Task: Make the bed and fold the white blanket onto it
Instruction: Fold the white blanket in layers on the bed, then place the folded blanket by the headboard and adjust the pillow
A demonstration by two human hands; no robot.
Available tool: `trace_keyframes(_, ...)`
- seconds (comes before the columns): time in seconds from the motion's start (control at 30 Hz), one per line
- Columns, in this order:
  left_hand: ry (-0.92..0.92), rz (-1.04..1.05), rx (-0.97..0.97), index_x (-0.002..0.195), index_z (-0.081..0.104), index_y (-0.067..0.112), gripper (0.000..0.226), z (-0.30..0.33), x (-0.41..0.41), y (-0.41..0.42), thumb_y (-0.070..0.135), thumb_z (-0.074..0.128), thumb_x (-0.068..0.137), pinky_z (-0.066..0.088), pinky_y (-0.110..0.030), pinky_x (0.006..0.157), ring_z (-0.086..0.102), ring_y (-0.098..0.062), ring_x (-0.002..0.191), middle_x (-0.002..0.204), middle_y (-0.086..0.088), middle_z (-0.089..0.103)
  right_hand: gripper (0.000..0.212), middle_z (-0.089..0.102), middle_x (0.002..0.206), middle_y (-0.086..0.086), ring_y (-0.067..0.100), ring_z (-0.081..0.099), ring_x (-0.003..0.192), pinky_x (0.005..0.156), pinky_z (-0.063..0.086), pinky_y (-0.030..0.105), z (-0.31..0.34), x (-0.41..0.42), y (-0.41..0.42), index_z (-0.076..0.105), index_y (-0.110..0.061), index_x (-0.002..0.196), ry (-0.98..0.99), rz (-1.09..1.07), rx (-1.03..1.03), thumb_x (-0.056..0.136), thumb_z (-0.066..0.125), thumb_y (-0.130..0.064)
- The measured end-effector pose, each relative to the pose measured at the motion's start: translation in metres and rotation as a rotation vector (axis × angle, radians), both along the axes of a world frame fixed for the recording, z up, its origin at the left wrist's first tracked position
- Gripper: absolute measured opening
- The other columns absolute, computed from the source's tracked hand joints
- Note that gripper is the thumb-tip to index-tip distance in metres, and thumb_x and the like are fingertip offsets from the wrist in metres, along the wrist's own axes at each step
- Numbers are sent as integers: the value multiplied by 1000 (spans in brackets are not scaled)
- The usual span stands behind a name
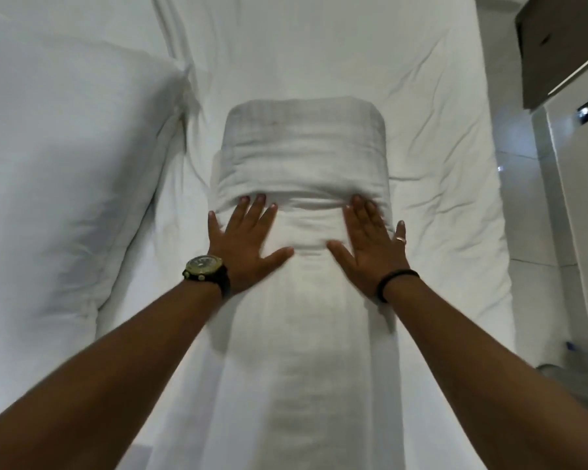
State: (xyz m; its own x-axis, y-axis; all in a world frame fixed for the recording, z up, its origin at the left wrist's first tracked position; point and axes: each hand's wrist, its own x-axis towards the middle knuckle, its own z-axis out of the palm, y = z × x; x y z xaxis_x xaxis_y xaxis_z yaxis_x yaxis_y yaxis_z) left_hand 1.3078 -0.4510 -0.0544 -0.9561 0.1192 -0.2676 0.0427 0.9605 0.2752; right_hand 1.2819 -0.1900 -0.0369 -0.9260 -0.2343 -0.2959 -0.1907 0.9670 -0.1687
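— Centre frame, what lies on the bed (438, 113)?
— Blanket (302, 157), folded long, far end doubled over.
— Hands?
— Left hand (248, 242) and right hand (370, 245) spread flat, pressing it; fingertips at the fold.
— Upper left?
— Pillow (65, 147).

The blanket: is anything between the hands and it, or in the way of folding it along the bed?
Nothing visible. The left hand and right hand lie flat on the blanket, fingertips at its folded part. The sheet beyond is bare; the pillow sits off to the left.
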Motion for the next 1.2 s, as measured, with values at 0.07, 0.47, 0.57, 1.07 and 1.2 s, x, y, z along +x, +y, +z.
trace_keyframes(0.07, 138, -8, 12, 155, -1, 38, 85, 7, -26, 0, 80, 20, 84, -8, -62, 116, -19, -17, 150, 164, 8, -15, 77, -13, 164, -5, 16, -12, 150, 117, -1, 62, 12, -18, -17, 4, -28, 156, 136, -26, -43, 90, 15, -68)
trace_keyframes(0.47, -108, 69, 90, 152, 5, 46, 96, -25, -225, -23, 95, 15, 70, 3, -66, 115, -8, -12, 151, 165, 14, -2, 86, -23, 161, -10, 35, -18, 148, 120, 3, 54, -21, -180, -24, -10, -43, 151, -74, -300, -182, 83, 23, -83)
trace_keyframes(0.57, -81, 81, 92, 154, 3, 41, 98, -13, -222, -21, 93, 16, 72, 2, -63, 117, -11, -17, 151, 165, 6, -7, 91, -21, 162, 1, 39, -12, 148, 121, -1, 48, -5, -176, -31, -9, -38, 153, -96, -380, -231, 83, 29, -81)
trace_keyframes(1.07, -883, 1080, 1603, 65, 80, 15, 73, 8, 118, -48, 50, 95, 2, 56, -25, 48, 71, -18, 56, 68, -6, 75, 46, 77, 95, 4, 17, 74, 83, 63, 59, 27, 20, 112, 5, 82, -23, 88, -803, -1147, -1409, 74, 54, -56)
trace_keyframes(1.2, -618, 1016, 1656, 46, 73, 18, 41, 61, 124, -56, 42, 69, 79, 48, -15, 40, 64, -10, 42, 51, 1, 68, 40, 77, 84, 4, 17, 74, 74, 60, 58, 25, 49, 128, -5, 81, -15, 82, -777, -1029, -1568, 55, 75, -44)
